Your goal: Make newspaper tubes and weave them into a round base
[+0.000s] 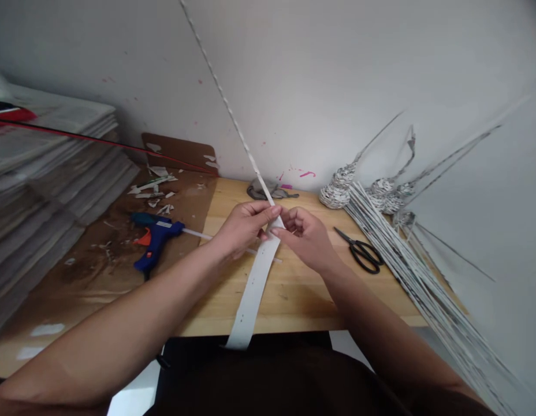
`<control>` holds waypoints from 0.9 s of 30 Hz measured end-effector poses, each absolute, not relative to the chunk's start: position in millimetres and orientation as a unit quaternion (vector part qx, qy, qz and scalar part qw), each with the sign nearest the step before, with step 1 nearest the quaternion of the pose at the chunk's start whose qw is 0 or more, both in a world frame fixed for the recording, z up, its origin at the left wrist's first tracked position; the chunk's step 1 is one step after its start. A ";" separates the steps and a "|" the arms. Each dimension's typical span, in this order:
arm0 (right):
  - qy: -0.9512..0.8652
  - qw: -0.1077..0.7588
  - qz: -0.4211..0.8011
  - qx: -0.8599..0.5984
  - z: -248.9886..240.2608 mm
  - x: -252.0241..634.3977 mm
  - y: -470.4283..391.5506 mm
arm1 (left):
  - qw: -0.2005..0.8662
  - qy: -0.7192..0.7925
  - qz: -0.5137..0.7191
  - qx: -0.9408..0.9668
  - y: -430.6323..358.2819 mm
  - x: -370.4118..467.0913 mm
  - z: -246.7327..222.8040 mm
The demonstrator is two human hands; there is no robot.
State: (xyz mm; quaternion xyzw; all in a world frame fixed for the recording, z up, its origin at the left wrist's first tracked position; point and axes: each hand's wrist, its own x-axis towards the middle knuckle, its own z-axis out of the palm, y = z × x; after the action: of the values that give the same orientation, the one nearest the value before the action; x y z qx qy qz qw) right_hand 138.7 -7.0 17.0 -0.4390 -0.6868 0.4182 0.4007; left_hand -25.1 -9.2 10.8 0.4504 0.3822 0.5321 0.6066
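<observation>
A white paper strip (pixel 252 289) hangs down over the table's front edge, with a few small dark marks along it. From its top a thin rolled paper tube (pixel 224 98) rises up and to the left against the wall. My left hand (pixel 246 228) pinches the strip where it narrows into the tube, thumb on top. Close beside it, my right hand (pixel 305 237) grips the strip's right edge between thumb and curled fingers. Both hands are held above the wooden table, and parts of their fingers are hidden.
A blue glue gun (pixel 157 237) with a glue stick lies left on brown board (pixel 99 266) near paper scraps. Stacked newspapers (pixel 55 150) stand far left. Black-handled scissors (pixel 363 254), a bundle of paper tubes (pixel 406 271) and small woven paper pieces (pixel 335 196) lie right. A grey cloth (pixel 268 189) sits behind.
</observation>
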 end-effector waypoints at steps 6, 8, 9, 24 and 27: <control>-0.589 0.460 0.507 -0.430 -0.2 131.1 -12.5 | 0.591 0.392 0.550 0.440 -7.3 -24.8 6.7; -0.562 0.451 0.535 -0.441 -5.5 133.5 -16.3 | 0.591 0.397 0.551 0.436 -5.7 -26.2 6.2; -0.556 0.441 0.545 -0.446 -7.8 135.3 -18.6 | 0.592 0.402 0.547 0.434 -5.0 -26.9 6.2; -0.644 0.394 0.480 -0.447 -17.3 142.7 -9.8 | 0.623 0.447 0.475 0.432 -3.8 -26.6 5.0; -0.649 0.377 0.483 -0.451 -20.2 145.7 -11.2 | 0.638 0.453 0.460 0.419 -4.1 -27.0 5.4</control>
State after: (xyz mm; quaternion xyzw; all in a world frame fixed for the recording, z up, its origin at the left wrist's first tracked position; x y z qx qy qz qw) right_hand 145.7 -11.2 -20.2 -0.4511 -0.6487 0.4833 0.3771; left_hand -27.0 -4.1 5.4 0.4194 0.4528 0.4604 0.6380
